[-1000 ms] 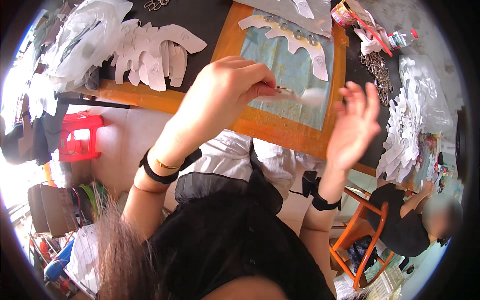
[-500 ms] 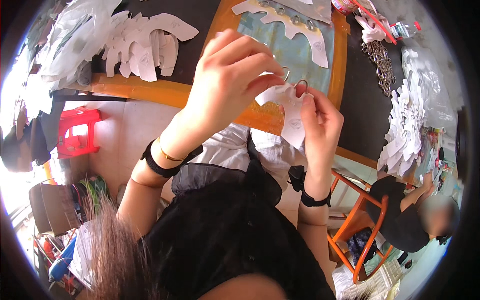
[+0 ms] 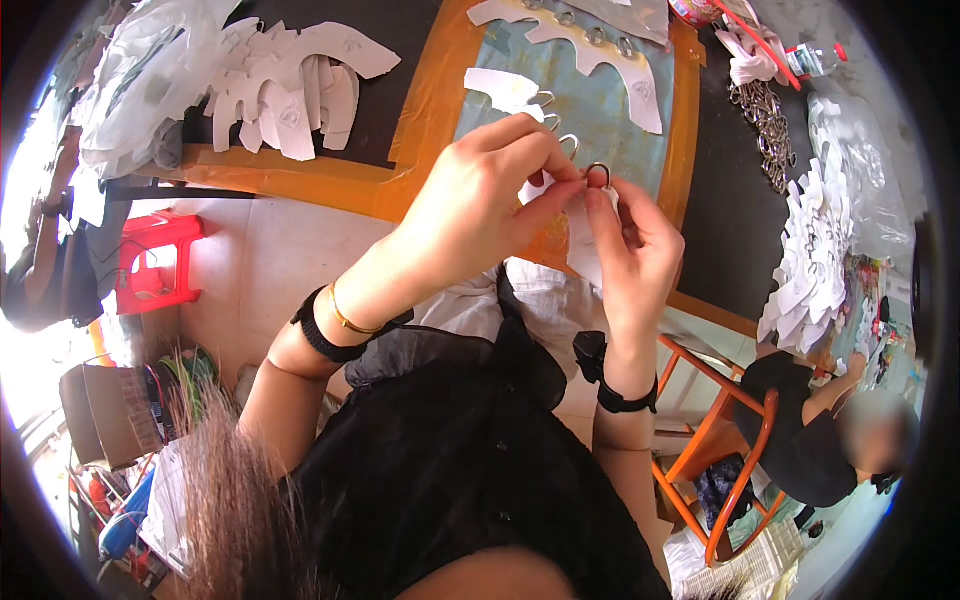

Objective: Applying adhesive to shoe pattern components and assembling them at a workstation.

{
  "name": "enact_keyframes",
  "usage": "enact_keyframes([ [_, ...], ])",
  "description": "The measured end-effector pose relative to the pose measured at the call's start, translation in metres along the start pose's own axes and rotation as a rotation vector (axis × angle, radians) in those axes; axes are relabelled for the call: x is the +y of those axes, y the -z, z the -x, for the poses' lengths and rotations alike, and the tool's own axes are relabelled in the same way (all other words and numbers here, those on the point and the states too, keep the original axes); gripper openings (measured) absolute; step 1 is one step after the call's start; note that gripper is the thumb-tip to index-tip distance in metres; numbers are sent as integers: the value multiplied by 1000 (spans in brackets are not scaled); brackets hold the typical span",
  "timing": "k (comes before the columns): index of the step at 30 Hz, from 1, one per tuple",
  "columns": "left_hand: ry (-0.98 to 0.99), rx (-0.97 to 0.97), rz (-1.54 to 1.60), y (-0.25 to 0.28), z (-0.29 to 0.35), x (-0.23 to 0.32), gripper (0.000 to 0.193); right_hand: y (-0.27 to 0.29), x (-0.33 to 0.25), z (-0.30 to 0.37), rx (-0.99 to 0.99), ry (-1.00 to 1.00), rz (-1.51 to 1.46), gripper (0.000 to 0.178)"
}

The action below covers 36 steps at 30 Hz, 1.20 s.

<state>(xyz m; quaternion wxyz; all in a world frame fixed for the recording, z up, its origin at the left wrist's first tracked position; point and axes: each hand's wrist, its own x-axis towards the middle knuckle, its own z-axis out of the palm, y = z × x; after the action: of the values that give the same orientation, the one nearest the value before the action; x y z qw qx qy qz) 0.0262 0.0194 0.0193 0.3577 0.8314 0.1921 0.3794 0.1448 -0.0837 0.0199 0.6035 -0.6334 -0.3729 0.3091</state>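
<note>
A curved white notched card piece [image 3: 500, 88] with metal rings along its inner edge spans the space between my hands. My right hand [image 3: 640, 240] pinches its lower end between thumb and fingers, just below a metal ring [image 3: 597, 173] that stands up from the edge. Bent over the middle of the card, my left hand [image 3: 500, 195] has thumb and fingertips closed at the edge beside that ring; its knuckles hide part of the card. Beyond them, a second notched card with rings [image 3: 637, 90] lies on the blue-green work surface [image 3: 515, 55].
Stacked white cards [image 3: 290, 95] and clear plastic bags [image 3: 150, 90] lie at the left. Along the right are a heap of metal rings [image 3: 765, 130], a pile of ringed cards [image 3: 805, 260] and a bottle [image 3: 815, 60]. A co-worker [image 3: 800, 430] sits near an orange chair [image 3: 715, 450].
My left hand has come down from above the card to its edge by the ring, uncovering the card's far end. My right hand keeps hold in nearly the same place.
</note>
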Motion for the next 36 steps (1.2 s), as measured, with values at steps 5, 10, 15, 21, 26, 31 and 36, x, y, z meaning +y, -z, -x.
enact_keyframes([
  [5,175,-35,123,1,1,2,16,2,2,-1,3,-35,-20,17],
  [10,-248,-120,-335,13,-10,2,18,14,1,-5,-132,-56,-64,16],
  [15,-186,-255,-176,26,-14,-2,22,17,-10,-9,-217,-78,-53,15],
  [21,-133,-255,-24,28,-19,-12,24,12,-13,-16,-116,-98,-131,16],
  [26,-97,-192,123,27,-18,-14,24,14,-4,-20,-166,-229,-358,24],
  [31,-294,-128,-32,30,-17,-5,25,4,-2,-29,-326,-486,-786,25],
  [36,-342,-175,-238,33,-18,1,32,7,8,-32,-600,-561,-1111,28],
])
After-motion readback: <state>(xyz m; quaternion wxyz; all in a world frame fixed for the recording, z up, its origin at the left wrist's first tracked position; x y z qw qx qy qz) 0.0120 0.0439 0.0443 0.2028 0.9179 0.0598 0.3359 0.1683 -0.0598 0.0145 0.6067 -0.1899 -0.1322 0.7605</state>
